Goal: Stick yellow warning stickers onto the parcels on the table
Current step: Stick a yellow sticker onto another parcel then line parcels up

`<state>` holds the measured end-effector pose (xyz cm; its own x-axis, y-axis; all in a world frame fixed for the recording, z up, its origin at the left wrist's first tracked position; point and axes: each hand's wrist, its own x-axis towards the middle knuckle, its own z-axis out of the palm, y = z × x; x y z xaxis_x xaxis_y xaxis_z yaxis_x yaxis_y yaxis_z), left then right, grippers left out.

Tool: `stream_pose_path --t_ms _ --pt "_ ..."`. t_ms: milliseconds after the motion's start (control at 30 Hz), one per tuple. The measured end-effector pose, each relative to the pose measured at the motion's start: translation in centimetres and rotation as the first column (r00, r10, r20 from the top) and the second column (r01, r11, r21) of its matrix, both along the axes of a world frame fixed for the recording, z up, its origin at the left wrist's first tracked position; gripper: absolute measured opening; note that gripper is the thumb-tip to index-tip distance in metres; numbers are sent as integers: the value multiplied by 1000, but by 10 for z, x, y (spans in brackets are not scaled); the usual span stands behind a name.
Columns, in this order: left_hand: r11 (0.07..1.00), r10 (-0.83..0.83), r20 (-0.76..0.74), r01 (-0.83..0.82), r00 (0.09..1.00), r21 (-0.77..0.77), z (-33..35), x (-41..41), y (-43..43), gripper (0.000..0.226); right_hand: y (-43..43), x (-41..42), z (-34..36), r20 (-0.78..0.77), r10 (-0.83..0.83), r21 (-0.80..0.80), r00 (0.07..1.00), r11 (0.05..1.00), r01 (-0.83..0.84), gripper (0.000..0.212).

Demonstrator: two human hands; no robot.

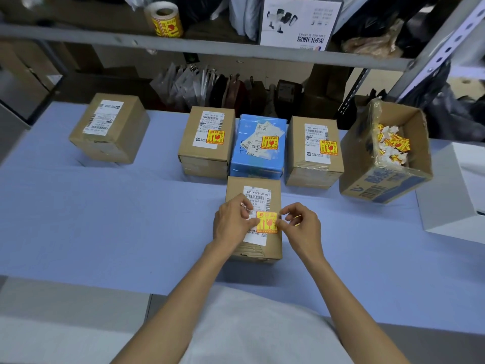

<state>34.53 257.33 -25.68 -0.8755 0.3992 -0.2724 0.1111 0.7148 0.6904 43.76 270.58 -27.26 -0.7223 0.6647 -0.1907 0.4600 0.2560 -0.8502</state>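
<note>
A small brown parcel (253,190) sits in front of me on the blue table (105,219). A yellow warning sticker (267,222) lies over its white label. My left hand (232,222) pinches the sticker's left edge and also holds a scrap of white backing near its fingertips. My right hand (301,225) pinches the sticker's right edge. Behind stand a brown parcel (207,156), a blue parcel (258,164) and another brown parcel (312,166), each bearing a yellow sticker. A brown parcel (110,127) at far left carries only a white label.
An open cardboard box (383,179) at right holds several loose yellow stickers and white backings. A white box (456,190) sits at the right edge. A roll of yellow stickers (164,21) stands on the shelf above, with a metal rack upright at right.
</note>
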Motion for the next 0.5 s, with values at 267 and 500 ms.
stream_pose_path --t_ms 267,500 --pt "991 -131 -53 131 990 -12 0 0 -3 13 3 1 0 22 81 60 996 995 -82 13" --pt "983 -185 -74 185 980 -13 1 3 -1 21 -2 0 -5 5 191 124 982 974 -190 23"
